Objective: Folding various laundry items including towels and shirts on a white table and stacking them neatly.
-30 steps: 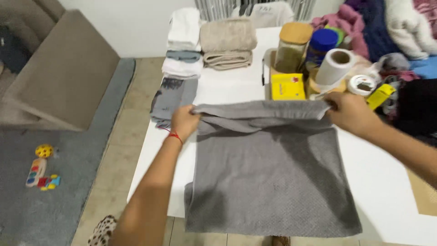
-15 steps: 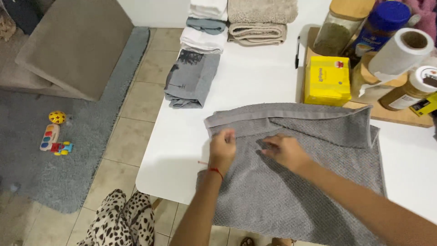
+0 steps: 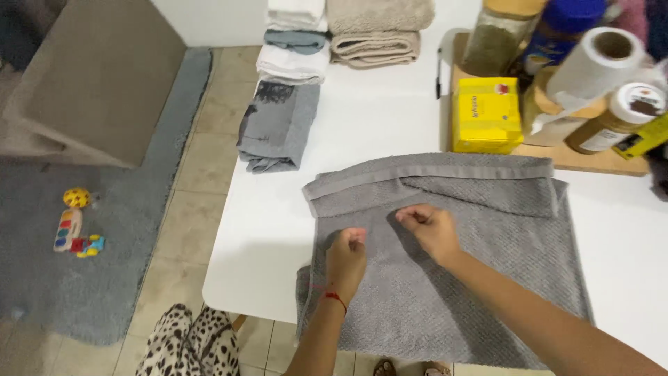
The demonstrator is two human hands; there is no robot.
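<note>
A grey towel point(image 3: 487, 278) lies spread on the white table point(image 3: 278, 230), its far edge folded over into a band and its near edge hanging off the table front. My left hand point(image 3: 346, 256), with a red string at the wrist, rests on the towel's left part with fingers curled and pinching the cloth. My right hand point(image 3: 433, 228) sits just to its right, fingers likewise pinched on the towel surface. Both hands lie below the folded band.
Folded cloths point(image 3: 278, 125) and stacked towels point(image 3: 376, 31) lie at the table's far left. A yellow box point(image 3: 486, 115), jars point(image 3: 612, 118) and a paper roll point(image 3: 598, 63) stand on a wooden board at the far right. The floor at left holds a grey rug point(image 3: 83, 278) with toys point(image 3: 73, 226).
My hands left the towel's far corners and came together on its left-middle part. The far edge now lies folded over as a band.
</note>
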